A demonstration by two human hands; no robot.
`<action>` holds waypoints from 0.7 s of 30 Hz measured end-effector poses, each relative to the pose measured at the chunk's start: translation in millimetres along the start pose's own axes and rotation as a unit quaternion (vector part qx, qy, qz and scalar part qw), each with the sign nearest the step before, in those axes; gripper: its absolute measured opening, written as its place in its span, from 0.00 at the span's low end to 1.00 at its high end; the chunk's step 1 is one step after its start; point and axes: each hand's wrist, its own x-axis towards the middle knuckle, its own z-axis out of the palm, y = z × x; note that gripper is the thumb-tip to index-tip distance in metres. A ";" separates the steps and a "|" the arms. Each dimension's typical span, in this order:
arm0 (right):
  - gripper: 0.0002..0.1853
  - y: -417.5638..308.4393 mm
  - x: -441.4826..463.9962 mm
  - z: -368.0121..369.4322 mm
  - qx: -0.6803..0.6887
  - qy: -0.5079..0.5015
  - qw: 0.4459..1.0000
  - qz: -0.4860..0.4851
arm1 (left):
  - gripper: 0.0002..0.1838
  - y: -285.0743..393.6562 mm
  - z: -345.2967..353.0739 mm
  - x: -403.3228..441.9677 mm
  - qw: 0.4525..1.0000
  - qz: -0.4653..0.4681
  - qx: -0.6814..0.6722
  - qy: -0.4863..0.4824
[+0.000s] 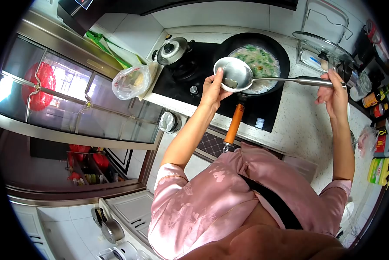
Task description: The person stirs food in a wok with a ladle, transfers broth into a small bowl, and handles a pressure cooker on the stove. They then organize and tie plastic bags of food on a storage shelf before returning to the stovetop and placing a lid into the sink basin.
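A metal ladle (pixel 242 69) is held level above the wok, a little dark residue lying in its round head. My left hand (pixel 214 90) grips the pale rim of that head, thumb on top. My right hand (pixel 332 92) is closed around the far end of the long handle (pixel 309 80). Below the ladle, a black wok (pixel 284 56) sits on the stove, its wooden handle (pixel 234 123) pointing toward me. Cloudy soup with chopped greens (pixel 261 60) fills it. Whether a separate bowl lies under the ladle head cannot be made out.
A lidded pot (pixel 172 53) stands on the left of the black cooktop (pixel 168 82). Plastic bags (pixel 133 82) lie at the counter's left corner. A glass lid (pixel 322 41) leans in a rack at the back right. Sauce bottles (pixel 376 97) and an oil jug (pixel 379 171) line the right side.
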 end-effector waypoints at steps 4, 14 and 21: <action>0.18 5.6 11.0 -1.3 0.057 0.055 0.997 0.019 | 0.31 3.0 -12.7 -1.4 0.998 0.022 -0.043 -0.032; 0.09 -21.1 1.5 7.6 -0.267 -0.078 0.915 -0.293 | 0.35 12.9 -55.7 -11.1 0.997 0.040 -0.063 0.017; 0.05 -27.7 -15.3 27.3 -0.424 -0.164 0.771 -0.446 | 0.35 13.6 -60.3 -13.2 0.996 0.043 -0.069 0.037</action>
